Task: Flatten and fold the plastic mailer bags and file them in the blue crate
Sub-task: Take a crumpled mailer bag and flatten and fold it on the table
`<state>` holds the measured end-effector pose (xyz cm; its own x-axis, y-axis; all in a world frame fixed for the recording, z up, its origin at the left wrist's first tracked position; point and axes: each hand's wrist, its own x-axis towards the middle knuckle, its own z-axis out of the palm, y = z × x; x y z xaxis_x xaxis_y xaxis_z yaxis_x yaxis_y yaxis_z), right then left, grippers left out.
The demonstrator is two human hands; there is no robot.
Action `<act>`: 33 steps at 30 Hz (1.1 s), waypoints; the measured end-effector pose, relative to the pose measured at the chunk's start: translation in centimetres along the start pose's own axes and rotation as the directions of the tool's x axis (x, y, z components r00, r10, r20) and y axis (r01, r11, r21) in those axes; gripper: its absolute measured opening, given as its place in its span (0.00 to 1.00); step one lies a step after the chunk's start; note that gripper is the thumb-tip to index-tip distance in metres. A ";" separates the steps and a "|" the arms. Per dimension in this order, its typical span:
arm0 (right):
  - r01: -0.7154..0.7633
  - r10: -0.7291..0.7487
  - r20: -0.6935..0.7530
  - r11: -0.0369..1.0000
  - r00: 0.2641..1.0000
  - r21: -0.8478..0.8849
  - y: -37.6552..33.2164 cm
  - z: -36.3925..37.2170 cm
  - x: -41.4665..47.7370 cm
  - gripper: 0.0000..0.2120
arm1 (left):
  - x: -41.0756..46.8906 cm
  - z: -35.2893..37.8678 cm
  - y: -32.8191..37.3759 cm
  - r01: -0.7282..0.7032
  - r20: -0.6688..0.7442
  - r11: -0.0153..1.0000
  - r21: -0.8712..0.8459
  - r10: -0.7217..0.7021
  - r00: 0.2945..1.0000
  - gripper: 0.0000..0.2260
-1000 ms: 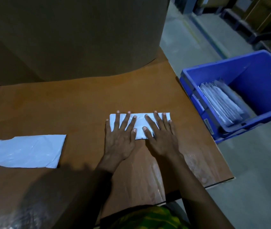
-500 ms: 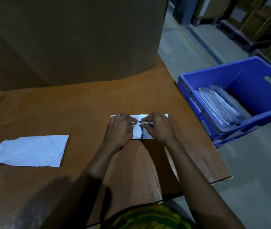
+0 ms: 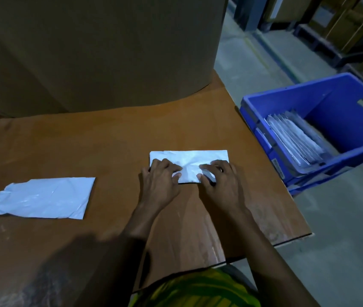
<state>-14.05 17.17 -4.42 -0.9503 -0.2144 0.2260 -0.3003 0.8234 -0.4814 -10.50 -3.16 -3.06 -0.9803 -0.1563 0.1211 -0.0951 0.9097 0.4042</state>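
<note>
Dim warehouse floor, brown counter (image 3: 114, 138) up front, big cardboard box (image 3: 96, 52) looming at the back edge. Two mailer bags out on the counter: folded mailer bag (image 3: 189, 161) right of centre, loose mailer bag (image 3: 40, 197) lying flat and well apart to the left, one corner crumpled. One blue crate (image 3: 322, 100) down on the floor just beside the counter's right edge, row of filed bags (image 3: 295, 138) standing on edge along its near wall; too tightly packed to count. Two hands in play, both down on the folded mailer bag. Compared with half a second ago: more of the white strip showing beyond the knuckles, hands drawn a touch toward its near edge, fists loosened. Compared with a second ago: no longer splayed flat. Left hand (image 3: 160, 182) palm down over the near left corner, fingers (image 3: 171, 168) curled and bunched together, tips pressed on the plastic. Right hand (image 3: 222, 180) mirroring it on the near right part, fingers (image 3: 207, 168) bent and close together, pinching at the near edge by the look of it, thumb tucked low. Gap of crinkled white between the two hands. Both forearms reaching in from below, converging on the bag. Yellow-green clothing (image 3: 198, 291) at the bottom edge.
</note>
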 end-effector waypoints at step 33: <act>0.044 -0.019 0.208 0.992 0.978 -0.118 -1.1 3.2 2.5 0.27 | 1.8 3.0 -1.2 -0.142 0.046 0.976 0.165 0.136 0.990 0.27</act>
<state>-16.37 14.07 -5.99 -0.9408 -0.3347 0.0540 -0.3304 0.8692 -0.3678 -12.64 -3.33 -6.05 -0.9910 -0.0133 0.1329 0.0175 0.9736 0.2274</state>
